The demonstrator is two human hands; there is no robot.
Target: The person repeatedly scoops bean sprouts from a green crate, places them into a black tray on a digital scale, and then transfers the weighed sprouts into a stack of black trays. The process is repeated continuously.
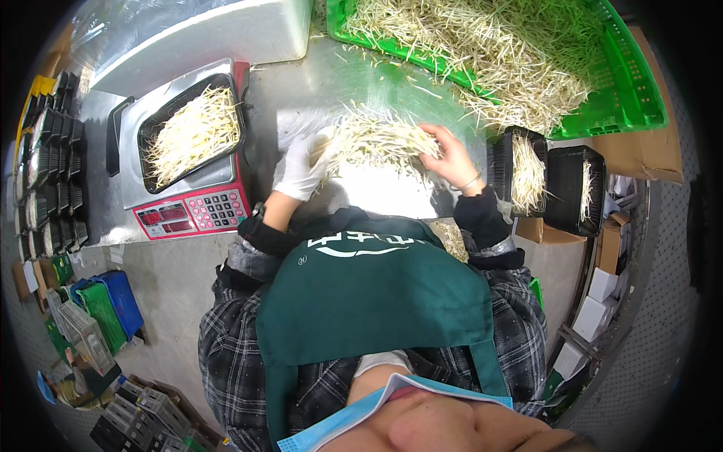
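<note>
A loose bundle of bean sprouts (378,138) lies between my two hands over the metal table (277,85). My left hand (302,166), in a white glove, grips the bundle's left end. The bare fingers of my right hand (449,157) close around its right end. To the left, a black plastic tray (242,133) heaped with sprouts rests on a digital scale (186,212) with a red keypad panel. Right of my right hand stand two black trays, the nearer one (508,198) holding more sprouts than the farther one (565,192).
A green plastic crate (638,107) heaped with sprouts stands at the back right. A white foam box (226,34) is at the back left. Stacked filled trays (51,169) line the far left. Crates (104,316) and another person (79,387) are at the lower left.
</note>
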